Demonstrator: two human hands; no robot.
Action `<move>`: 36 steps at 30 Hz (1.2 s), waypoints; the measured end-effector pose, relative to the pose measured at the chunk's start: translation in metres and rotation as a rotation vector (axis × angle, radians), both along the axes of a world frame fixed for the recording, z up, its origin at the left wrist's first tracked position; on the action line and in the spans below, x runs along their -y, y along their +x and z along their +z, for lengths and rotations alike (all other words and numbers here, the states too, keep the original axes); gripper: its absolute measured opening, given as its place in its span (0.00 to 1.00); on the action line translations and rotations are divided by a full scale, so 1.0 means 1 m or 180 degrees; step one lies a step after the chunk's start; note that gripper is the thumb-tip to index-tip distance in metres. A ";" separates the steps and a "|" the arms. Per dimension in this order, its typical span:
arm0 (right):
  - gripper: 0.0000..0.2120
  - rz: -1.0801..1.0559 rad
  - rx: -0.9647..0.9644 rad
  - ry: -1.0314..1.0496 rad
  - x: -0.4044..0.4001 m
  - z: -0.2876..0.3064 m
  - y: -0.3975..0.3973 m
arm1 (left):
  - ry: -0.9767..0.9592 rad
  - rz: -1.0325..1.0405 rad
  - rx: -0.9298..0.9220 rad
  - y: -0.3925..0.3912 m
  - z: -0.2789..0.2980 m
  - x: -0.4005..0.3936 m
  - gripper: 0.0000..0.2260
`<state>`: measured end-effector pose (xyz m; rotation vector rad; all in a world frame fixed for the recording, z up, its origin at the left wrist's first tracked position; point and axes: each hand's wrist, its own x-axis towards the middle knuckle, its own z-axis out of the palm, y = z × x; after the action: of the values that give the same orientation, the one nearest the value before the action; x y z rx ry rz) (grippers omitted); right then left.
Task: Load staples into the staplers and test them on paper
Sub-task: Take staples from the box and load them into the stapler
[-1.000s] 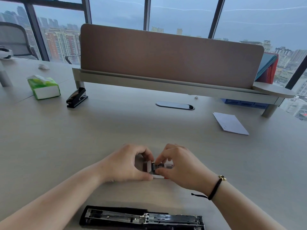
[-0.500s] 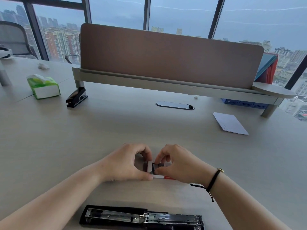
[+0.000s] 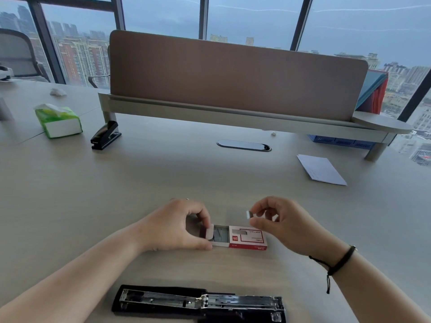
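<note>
- The left hand (image 3: 173, 227) pinches the pulled-out end of a small cardboard staple box (image 3: 240, 236), thumb along its near edge and fingertips on the curled white end flap.
- The box is a flat red-and-white sleeve lying on the table (image 3: 163, 178); its inner tray is slid partway out to the left, showing grey metal rows of staples inside.
- The right hand (image 3: 284, 226) hangs just above the box's right end, thumb and forefinger pinching a short silvery strip of staples (image 3: 248, 214), the other fingers curled.
- The open stapler (image 3: 200, 301) lies flat near the table's front edge, a long black body folded out, with its shiny steel channel facing up.
- A second black stapler (image 3: 106, 135) sits closed, far left, beside the leg of the divider.
- White paper (image 3: 320, 169), a thin rectangular stack, rests far right, well apart from the hands.
- The table is pale matt wood-grain laminate.
- A soft green tissue pack (image 3: 58, 121) stands at the far left.
- A black cord bracelet (image 3: 338, 264) circles the right wrist.
</note>
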<state>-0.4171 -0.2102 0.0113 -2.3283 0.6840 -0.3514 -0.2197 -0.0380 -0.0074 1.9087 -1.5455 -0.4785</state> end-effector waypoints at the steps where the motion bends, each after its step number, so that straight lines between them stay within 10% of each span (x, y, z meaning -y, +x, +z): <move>1: 0.04 -0.0063 0.0013 0.0135 0.003 -0.001 -0.005 | -0.0008 0.0009 0.0033 0.000 0.000 0.000 0.13; 7: 0.02 0.0024 0.0038 0.1032 -0.004 -0.010 -0.010 | -0.0062 0.0040 0.0045 -0.002 0.000 -0.001 0.13; 24: 0.05 0.0416 0.0167 0.0547 -0.033 0.005 -0.021 | -0.0254 -0.0015 0.0237 -0.023 0.027 -0.005 0.12; 36: 0.07 0.0843 0.0797 0.1150 -0.062 0.001 -0.052 | -0.0333 -0.0256 -0.2484 -0.074 0.034 -0.018 0.10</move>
<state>-0.4696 -0.1485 0.0123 -1.9560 0.2838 -0.3569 -0.2939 -0.0199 0.0262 1.3302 -1.0903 -1.0097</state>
